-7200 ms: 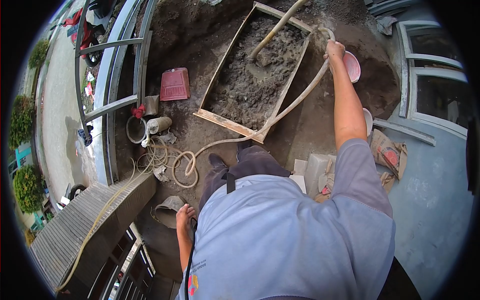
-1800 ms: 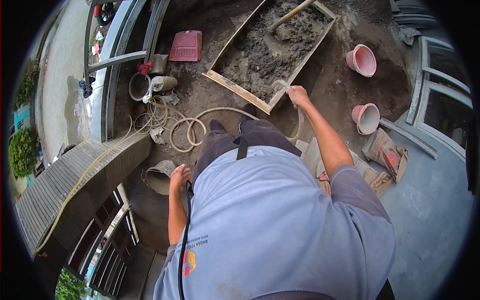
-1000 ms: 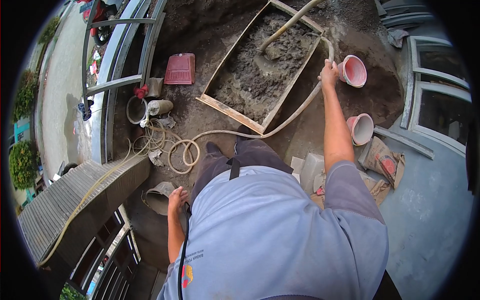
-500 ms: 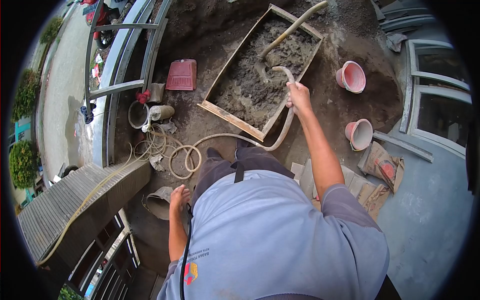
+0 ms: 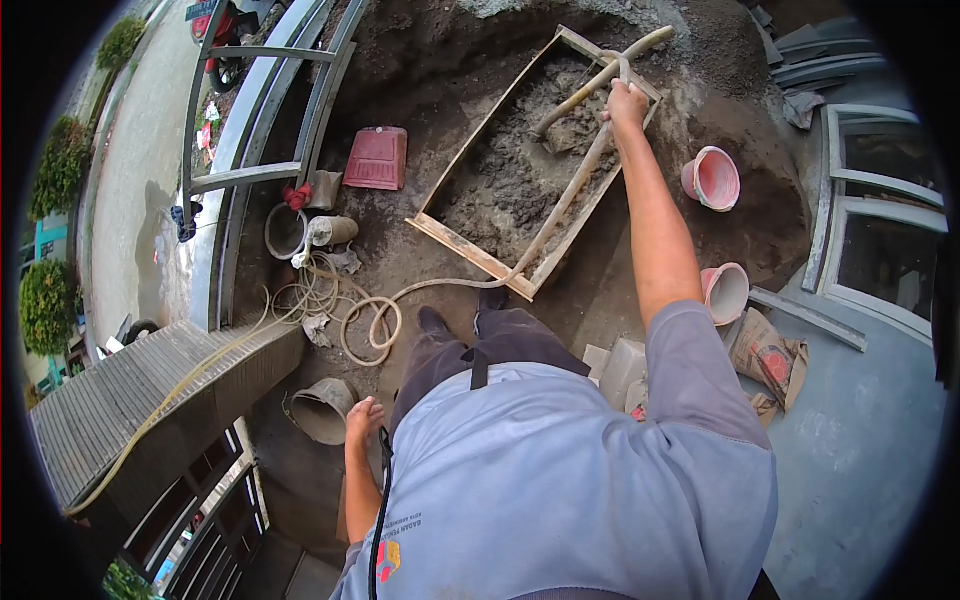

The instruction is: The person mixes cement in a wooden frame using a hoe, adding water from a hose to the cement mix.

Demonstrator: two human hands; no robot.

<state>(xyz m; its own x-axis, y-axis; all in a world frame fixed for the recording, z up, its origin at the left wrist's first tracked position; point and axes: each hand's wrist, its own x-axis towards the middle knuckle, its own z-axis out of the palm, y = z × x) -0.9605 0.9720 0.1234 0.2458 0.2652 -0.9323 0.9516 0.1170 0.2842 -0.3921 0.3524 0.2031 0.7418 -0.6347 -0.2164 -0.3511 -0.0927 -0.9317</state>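
And there, in the upper right of the frame, the hose (image 5: 579,178) was clenched in the right hand (image 5: 625,107), fingers wrapped around it just short of its bent end. Its length was slanted down over the wet mortar (image 5: 500,170) and past the near corner of the wooden trough (image 5: 465,247), then trailed into loose loops (image 5: 343,333) left of centre. Near the bend, a wooden handle (image 5: 655,40) was crossed; whether it was touched could not be told. At lower left, nothing was seen in the left hand (image 5: 363,420), its fingers loosely curled beside a grey bucket (image 5: 322,412).

The hose was judged bendy but springy, light at its end, heavier along the trailing run, perhaps slippery if wet. It seemed best gripped close behind the bend, where its curl could be steadied.
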